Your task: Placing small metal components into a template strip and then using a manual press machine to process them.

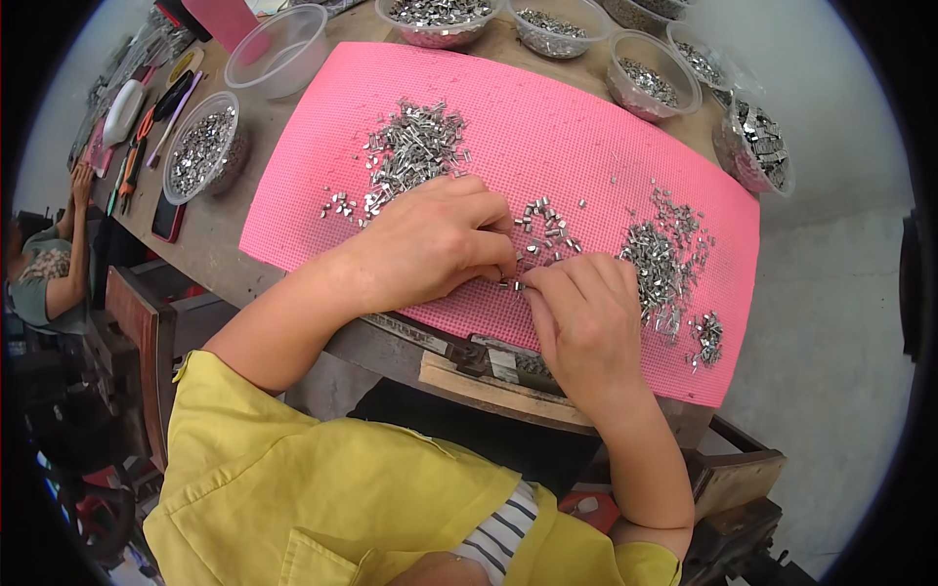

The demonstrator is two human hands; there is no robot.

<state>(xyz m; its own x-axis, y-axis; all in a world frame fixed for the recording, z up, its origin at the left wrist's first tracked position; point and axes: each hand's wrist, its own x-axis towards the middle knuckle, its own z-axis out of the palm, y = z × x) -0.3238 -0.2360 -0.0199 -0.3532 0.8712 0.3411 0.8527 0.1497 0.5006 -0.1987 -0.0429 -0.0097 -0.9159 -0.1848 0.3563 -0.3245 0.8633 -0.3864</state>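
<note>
My left hand (440, 239) and my right hand (591, 317) meet near the front edge of a pink textured mat (528, 98). Their fingers are closed, with the fingertips pinched close together. Tiny shiny metal pieces (518, 286) show at the fingertips, partly hidden by the fingers. Just beyond lies a small loose group of metal pieces (547, 227). A large heap of metal pieces (415, 146) spreads past my left hand. To the right of my right hand lies another heap (660, 259), with a smaller pile (707, 337) nearer me.
Clear plastic tubs of metal pieces (650, 98) line the far edge. One tub (202, 146) stands left of the mat, near an empty tub (278, 54). Pliers (132, 161) and a phone (168, 217) lie at the left. Another person (54, 259) sits at far left.
</note>
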